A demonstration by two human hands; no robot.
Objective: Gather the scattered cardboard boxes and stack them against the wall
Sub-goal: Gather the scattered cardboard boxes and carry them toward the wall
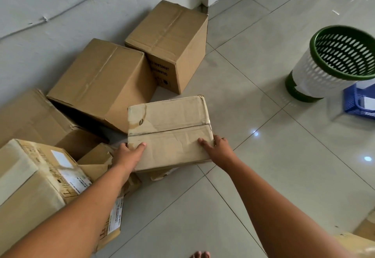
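While both hands press on its two near corners, the small worn box point(168, 132) sits in the middle of the frame, just in front of the other boxes. Whether it rests on the floor point(263, 156) or is a little lifted, I cannot tell; a torn piece of cardboard point(160, 174) shows under its near edge. The left hand point(127, 156) holds the near left corner, thumb on top and the other fingers hidden around the side. The right hand point(218, 148) holds the near right corner, its fingers point(205, 143) spread flat on the top. Both arms reach forward and down, almost straight.

The box looks light, probably empty, and its cardboard is creased and torn at the upper left corner, so it may bend if squeezed in the middle. Holding it at the stiff edges, or with palms on the two opposite sides, seems safer.

Two bigger boxes point(101, 83) point(170, 40) lie by the wall point(60, 4) in the upper left. A green and white basket point(328, 63) stands at the right.
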